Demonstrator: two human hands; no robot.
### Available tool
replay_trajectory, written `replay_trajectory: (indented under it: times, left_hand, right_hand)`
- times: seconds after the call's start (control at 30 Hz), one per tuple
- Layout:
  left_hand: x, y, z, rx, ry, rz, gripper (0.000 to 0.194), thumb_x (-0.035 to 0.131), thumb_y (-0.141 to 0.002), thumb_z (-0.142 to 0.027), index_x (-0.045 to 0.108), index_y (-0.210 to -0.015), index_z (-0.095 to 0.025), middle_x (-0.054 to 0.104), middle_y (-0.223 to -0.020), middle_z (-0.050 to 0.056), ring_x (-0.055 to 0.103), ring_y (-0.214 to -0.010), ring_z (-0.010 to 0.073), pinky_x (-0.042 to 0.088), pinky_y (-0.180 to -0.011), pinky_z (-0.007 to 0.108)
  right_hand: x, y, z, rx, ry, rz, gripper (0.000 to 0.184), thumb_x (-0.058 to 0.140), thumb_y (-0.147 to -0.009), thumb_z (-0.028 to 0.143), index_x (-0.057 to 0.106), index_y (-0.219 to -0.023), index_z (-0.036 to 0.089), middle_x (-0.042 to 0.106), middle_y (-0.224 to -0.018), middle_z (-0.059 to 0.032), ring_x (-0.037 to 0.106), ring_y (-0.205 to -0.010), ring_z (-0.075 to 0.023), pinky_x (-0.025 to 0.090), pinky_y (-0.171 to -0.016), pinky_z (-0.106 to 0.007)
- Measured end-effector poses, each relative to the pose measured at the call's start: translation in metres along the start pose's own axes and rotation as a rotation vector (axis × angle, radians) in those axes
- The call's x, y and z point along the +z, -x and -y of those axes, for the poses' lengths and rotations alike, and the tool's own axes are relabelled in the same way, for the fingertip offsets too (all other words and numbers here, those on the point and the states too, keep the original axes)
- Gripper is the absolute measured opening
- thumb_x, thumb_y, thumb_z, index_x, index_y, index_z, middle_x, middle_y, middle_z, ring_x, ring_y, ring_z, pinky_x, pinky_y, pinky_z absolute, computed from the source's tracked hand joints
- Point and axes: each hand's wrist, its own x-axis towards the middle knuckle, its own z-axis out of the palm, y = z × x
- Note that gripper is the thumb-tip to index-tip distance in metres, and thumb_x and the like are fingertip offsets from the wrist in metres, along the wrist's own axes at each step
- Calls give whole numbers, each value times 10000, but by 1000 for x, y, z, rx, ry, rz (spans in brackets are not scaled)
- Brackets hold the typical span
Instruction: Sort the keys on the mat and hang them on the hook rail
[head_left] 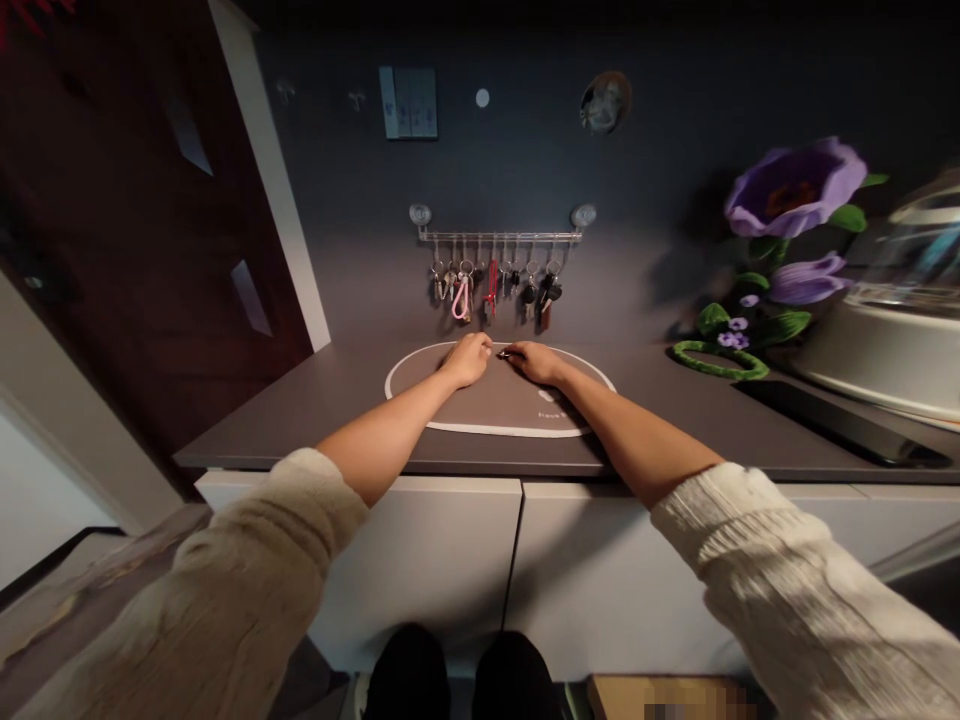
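Both hands are over a grey-brown mat (495, 405) with a pale rim, which lies on the dark countertop. My left hand (469, 358) is closed at the mat's far side, its fingers curled; whether anything is in them is hidden. Just to the right, my right hand (534, 361) pinches a small dark, metallic-looking piece (502, 355) that sticks out from its fingertips toward the left hand. A narrow gap separates the two hands. Behind them, several bunches of keys (551, 292) hang from a clear rail (499, 238) on the wall, one with a pink loop (460, 300).
Purple knitted flowers (795, 190) and a white domed appliance (892, 350) stand at the right, behind a black flat slab (840, 420). White cabinet doors (420, 560) are below the countertop (292, 405). A dark door (142, 200) is at the left.
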Motion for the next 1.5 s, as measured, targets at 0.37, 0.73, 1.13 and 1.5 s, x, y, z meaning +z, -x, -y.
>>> replay_trajectory:
  times: [0.37, 0.73, 1.13, 1.5]
  left_hand:
    - [-3, 1, -1, 5, 9, 23, 243, 430, -798, -135, 585, -984, -153, 594, -977, 80, 537, -908, 163, 407, -865, 298]
    - [-4, -2, -2, 162, 173, 67, 276, 520, -767, -161, 581, -1034, -131, 605, -994, 78, 535, -918, 161, 407, -859, 291]
    - [-12, 0, -12, -44, 410, -24, 134, 514, -749, -114, 615, -837, -108, 649, -780, 39, 559, -679, 100, 440, -682, 230]
    - [-15, 1, -13, -32, 365, -101, 137, 498, -763, -159, 627, -779, -115, 641, -704, 25, 544, -637, 102, 427, -635, 218]
  right_hand:
    - [-1, 1, -3, -14, -63, -91, 229, 487, -817, 255, 674, -930, 186, 674, -980, -56, 592, -892, -179, 406, -767, -246]
    - [2, -1, -4, -89, -649, -68, 408, 519, -737, 502, 593, -837, 113, 609, -762, -28, 491, -676, -107, 395, -672, -228]
    - [-1, 3, 3, 58, -991, -76, 249, 598, -731, 378, 551, -770, 136, 584, -679, -14, 488, -580, -78, 426, -622, -226]
    - [-1, 3, 6, 143, -1092, -39, 172, 573, -761, 233, 510, -903, 161, 600, -717, -19, 551, -591, -102, 482, -643, -283]
